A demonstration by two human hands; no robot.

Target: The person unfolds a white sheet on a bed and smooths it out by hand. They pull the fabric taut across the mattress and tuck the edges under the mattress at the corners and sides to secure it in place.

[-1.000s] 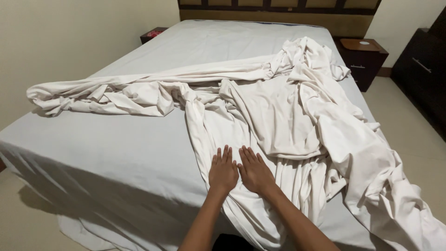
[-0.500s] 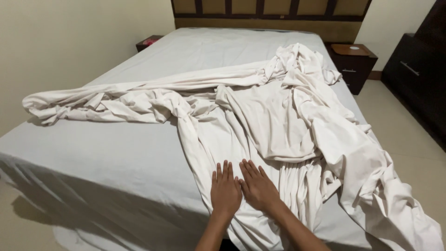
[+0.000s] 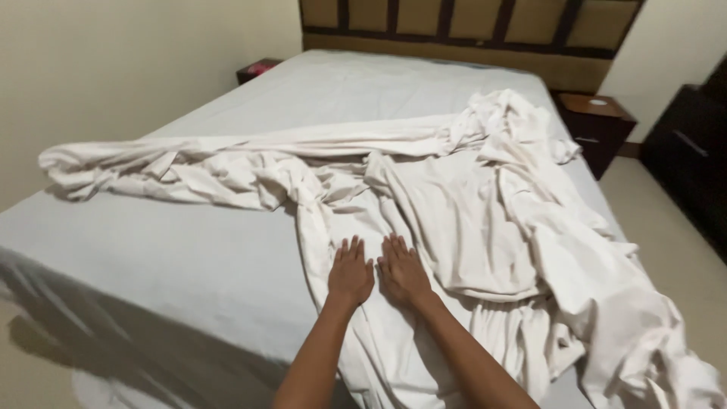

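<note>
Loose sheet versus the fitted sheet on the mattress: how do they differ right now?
The loose sheet lies crumpled and twisted, spilling over the bed's right edge; the fitted sheet is stretched smooth and flat. Both hands, left hand and right hand, press flat on the loose sheet only. Both sheets are white.

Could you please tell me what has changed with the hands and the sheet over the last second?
Very little. Both hands, left hand and right hand, stay flat side by side on the crumpled white sheet, fingers spread; nothing was gripped or released. Any slide of the hands is too slight to tell. The sheet's folds, the bed and the nightstand stayed as they were.
</note>
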